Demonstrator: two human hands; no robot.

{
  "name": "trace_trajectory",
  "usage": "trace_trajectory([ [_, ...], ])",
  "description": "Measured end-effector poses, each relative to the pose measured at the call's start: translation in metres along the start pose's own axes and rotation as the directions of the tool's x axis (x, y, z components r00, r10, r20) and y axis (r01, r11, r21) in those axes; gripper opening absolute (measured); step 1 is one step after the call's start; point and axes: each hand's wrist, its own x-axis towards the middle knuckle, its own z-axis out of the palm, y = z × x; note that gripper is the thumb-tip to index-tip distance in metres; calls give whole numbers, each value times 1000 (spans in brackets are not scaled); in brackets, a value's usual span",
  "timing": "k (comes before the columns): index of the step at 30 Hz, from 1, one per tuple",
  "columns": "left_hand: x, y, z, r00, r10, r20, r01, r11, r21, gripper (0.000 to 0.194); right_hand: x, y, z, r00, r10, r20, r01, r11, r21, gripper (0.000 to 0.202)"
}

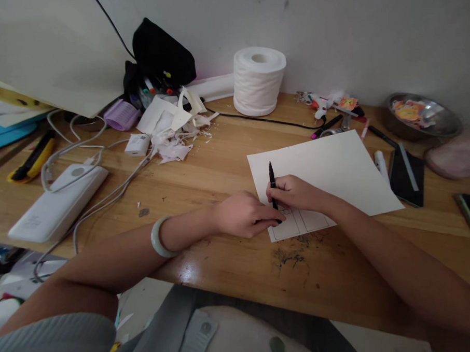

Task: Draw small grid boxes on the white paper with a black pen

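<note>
A black pen [273, 178] stands slanted in my right hand [294, 192], whose fingers are closed round it over the left part of a white sheet [336, 167]. My left hand [243, 213] reaches across the sheet's lower left edge, its fingers closed near the pen's lower end. A small dark piece shows at its fingertips; whether it is the pen's end or a cap I cannot tell. Thin drawn lines form boxes along the sheet's near edge, with a small shape partly hidden by my hands.
A white roll [258, 83] stands near the wall, with paper scraps [173, 126] to its left. At the left lie a white power bank [58, 202], cables and a yellow cutter [33, 157]. A metal bowl [442, 120], scissors, a glue gun [319, 107] and a black phone-like slab [406, 173] are at the right.
</note>
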Motion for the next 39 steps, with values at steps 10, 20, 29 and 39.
trace_trajectory([
  [10,-1,1,0,995,-84,47,90,986,-141,23,-41,21,0,877,198,-437,3,908,419,20],
  [20,-2,-1,1,942,-313,-122,240,881,-407,24,-67,48,13,743,226,-630,170,847,504,18],
  [29,-3,-1,3,998,-58,-8,53,954,-295,22,-78,42,18,803,140,-579,57,949,309,22],
  [39,-3,-2,7,999,29,-30,-32,990,-136,23,-79,44,21,820,143,-554,43,950,309,24],
])
